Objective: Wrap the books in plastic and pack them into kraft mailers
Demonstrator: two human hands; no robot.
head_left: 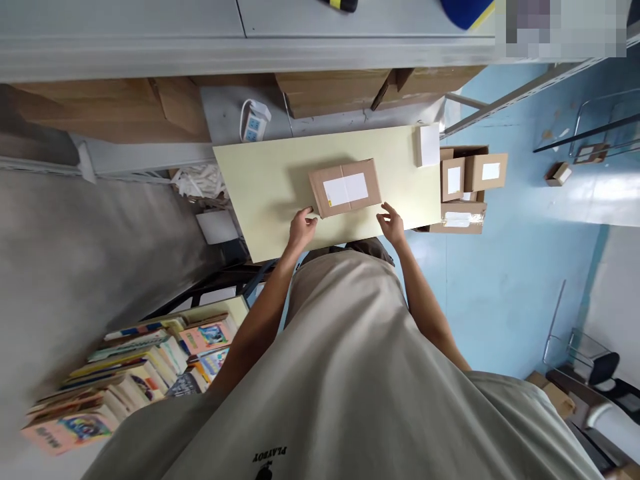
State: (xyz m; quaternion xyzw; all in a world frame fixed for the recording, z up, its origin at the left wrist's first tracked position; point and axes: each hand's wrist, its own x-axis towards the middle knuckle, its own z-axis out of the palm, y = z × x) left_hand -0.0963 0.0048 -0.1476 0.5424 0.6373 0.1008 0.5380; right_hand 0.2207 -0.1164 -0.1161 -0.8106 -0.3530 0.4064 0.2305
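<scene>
A closed brown cardboard box (370, 175) lies slightly turned on a pale yellow table (260, 193). On its top is a white label (345, 189) with a small yellow mark. My left hand (302, 228) is just off the box's near left corner, fingers apart and holding nothing. Close to the near right corner, my right hand (391, 223) has its fingers curved and parted, with nothing between them. Whether any fingertip touches the cardboard is hard to tell. At the table's far right corner sits a white block-like stack (429, 146).
A white power strip (255, 121) lies behind the table, beneath a grey shelf (150, 57) with large cartons under it. Labelled boxes (486, 172) stand off the right end. Stacked books (145, 373) are at lower left. A bin of white scraps (200, 181) adjoins the left edge.
</scene>
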